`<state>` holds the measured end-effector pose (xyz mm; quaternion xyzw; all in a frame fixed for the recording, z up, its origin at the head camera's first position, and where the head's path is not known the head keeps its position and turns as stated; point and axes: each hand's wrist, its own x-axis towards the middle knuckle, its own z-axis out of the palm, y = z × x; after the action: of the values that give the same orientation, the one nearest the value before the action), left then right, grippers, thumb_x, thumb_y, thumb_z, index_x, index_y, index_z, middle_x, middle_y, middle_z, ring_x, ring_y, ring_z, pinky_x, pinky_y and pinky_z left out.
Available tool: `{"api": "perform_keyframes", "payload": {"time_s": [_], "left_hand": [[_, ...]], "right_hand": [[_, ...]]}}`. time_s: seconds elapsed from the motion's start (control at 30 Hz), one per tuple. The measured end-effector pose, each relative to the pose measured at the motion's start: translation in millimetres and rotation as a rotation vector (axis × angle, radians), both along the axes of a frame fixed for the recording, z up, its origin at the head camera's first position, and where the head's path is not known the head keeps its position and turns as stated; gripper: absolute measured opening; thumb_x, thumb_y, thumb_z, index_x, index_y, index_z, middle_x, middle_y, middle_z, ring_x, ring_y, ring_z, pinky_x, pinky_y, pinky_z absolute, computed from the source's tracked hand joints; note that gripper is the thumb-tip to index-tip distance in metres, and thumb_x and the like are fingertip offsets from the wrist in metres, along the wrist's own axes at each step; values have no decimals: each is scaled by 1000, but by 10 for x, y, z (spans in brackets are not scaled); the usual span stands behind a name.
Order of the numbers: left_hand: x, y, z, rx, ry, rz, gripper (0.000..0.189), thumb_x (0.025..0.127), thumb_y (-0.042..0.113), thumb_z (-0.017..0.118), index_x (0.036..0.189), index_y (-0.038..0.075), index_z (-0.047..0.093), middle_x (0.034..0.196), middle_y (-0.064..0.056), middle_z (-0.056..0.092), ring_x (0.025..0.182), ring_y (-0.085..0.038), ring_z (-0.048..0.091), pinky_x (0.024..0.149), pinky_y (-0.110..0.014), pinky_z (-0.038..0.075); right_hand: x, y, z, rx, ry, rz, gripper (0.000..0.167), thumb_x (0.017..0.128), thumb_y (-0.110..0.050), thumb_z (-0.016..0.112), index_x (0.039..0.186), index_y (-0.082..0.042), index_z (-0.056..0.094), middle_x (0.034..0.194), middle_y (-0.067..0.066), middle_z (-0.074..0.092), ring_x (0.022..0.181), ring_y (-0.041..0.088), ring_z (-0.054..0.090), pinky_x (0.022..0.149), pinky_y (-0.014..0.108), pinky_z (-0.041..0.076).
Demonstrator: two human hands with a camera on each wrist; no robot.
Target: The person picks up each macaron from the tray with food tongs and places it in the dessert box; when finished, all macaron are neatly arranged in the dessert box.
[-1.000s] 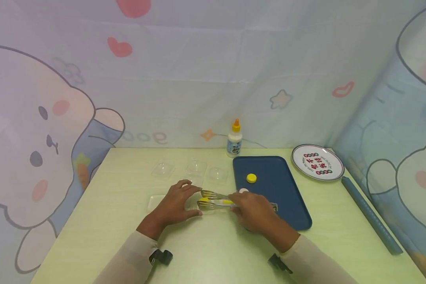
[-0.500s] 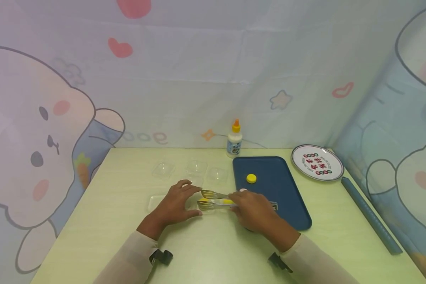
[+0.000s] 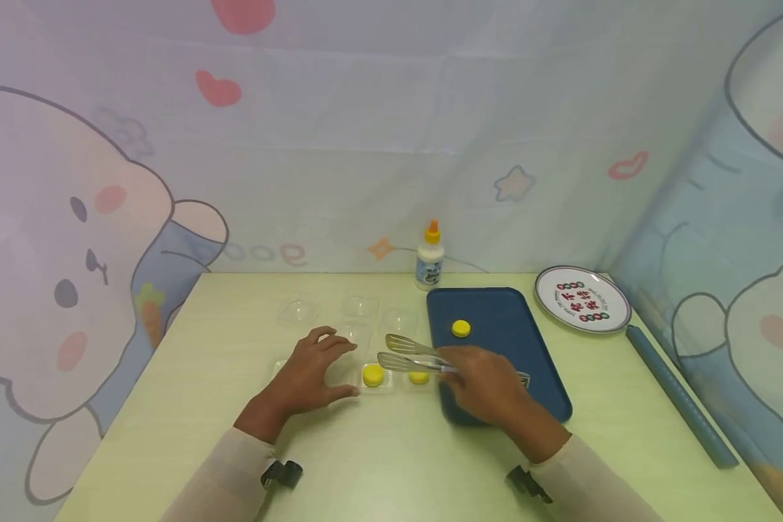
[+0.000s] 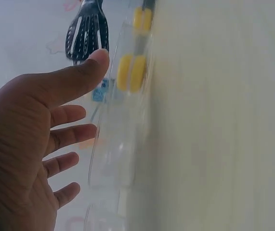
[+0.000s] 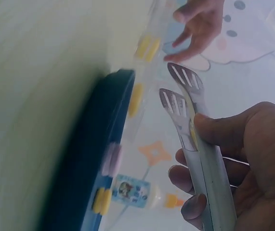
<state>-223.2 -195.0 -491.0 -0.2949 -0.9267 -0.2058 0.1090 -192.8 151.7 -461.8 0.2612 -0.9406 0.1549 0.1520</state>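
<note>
My right hand (image 3: pixel 486 384) grips slotted metal tongs (image 5: pixel 212 168), their tips apart with nothing between them. The tongs hang over the row of clear boxes, above and right of a yellow macaron (image 3: pixel 373 375) sitting in a clear plastic box (image 3: pixel 383 389). Another yellow macaron (image 3: pixel 419 377) sits in the box to its right, partly below the tongs. My left hand (image 3: pixel 307 373) hovers with spread, relaxed fingers just left of the first macaron, holding nothing. On the blue tray (image 3: pixel 509 341) lies a yellow macaron (image 3: pixel 460 328); a pink macaron (image 5: pixel 112 159) shows there in the right wrist view.
Several clear domed lids (image 3: pixel 299 312) lie behind my left hand. A glue bottle (image 3: pixel 430 261) stands at the back edge. A printed plate (image 3: pixel 583 299) and a long grey-blue bar (image 3: pixel 681 395) lie on the right. Curtains (image 3: pixel 365 145) border the table (image 3: pixel 378 464).
The tongs have come up off the yellow macaron and shifted right with my right hand, leaving the macaron in its box. My left hand has drawn back slightly left.
</note>
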Motion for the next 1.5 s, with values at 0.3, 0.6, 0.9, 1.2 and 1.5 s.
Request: {"api": "perform_keyframes", "payload": {"time_s": [0.3,0.6,0.9,1.2,1.5], "left_hand": [[0,-300,-23,-16,14,67,74,82,46,94,141,10,71,141,-7,72,144,-39,53,111,-69,48],[13,-443,-58,8,33,89,73,81,51,93,138,11,72,136,-6,74,139,-38,55,106,-71,48],[19,-463,-88,9,-5,105,75,80,53,93,139,11,72,137,-6,75,140,-37,55,108,-70,47],[26,-467,-159,12,31,90,75,79,51,94,139,11,72,136,-7,75,138,-37,56,105,-70,49],[10,-480,-163,0,49,86,73,79,48,95,138,11,73,137,-7,75,137,-38,57,103,-70,50]], "right_hand": [[-59,212,-40,-45,-7,-73,38,96,-19,84,133,-9,77,124,11,82,108,31,80,83,52,65],[-145,426,-113,-97,38,-158,40,96,-19,84,133,-5,76,127,19,80,114,41,79,89,59,64],[-203,550,-115,-158,29,-303,40,97,-16,82,135,-4,76,127,20,80,111,44,78,82,63,62],[-223,628,-171,-137,-28,-373,40,99,-16,79,138,-4,73,133,21,77,116,47,76,84,66,61],[-245,651,-222,-136,-64,-390,41,99,-17,79,137,-1,73,133,23,76,115,48,75,87,66,61]]}}
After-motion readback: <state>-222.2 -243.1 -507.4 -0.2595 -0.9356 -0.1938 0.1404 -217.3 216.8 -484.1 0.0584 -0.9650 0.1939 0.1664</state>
